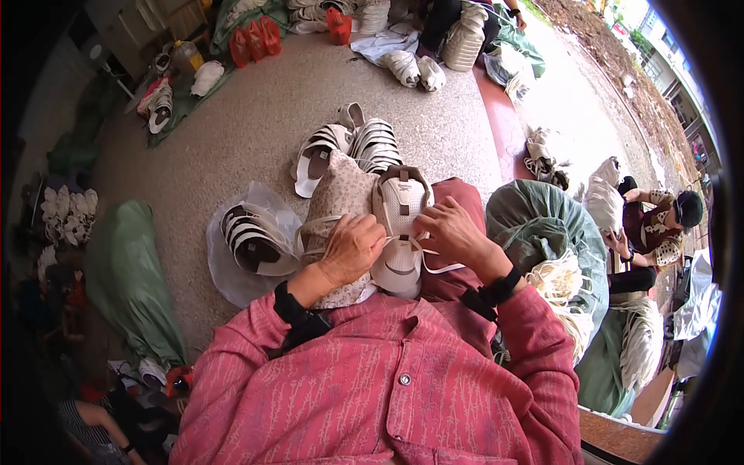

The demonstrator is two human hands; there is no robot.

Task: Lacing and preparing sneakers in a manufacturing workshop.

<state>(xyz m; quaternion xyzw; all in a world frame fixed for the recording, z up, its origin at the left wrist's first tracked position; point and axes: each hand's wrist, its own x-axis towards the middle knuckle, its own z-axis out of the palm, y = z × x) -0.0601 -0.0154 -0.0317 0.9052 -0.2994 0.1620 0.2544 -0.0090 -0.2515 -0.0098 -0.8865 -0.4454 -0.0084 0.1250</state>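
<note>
On my lap lies a beige shoe upper (pixel 403 200) with a brown collar, its toe end pointing toward me. My left hand (pixel 353 246) is closed in a pinch at the upper's left side, on a pale shoelace (pixel 318 222) that trails off to the left. At the other side, the fingers of my right hand (pixel 459 232) are pinched on the lace, whose white end hangs below them. Exactly where the lace passes through the eyelets is partly hidden by my fingers. A patterned cloth (pixel 341 186) covers my left thigh beneath the work.
Stacked shoe uppers (pixel 376 146) stand on the floor ahead, and another stack (pixel 252 236) rests on clear plastic to the left. A green sack (pixel 535 205) with bundled white laces (pixel 562 279) is by my right leg. Another person (pixel 659 225) sits at right, handling pale material.
</note>
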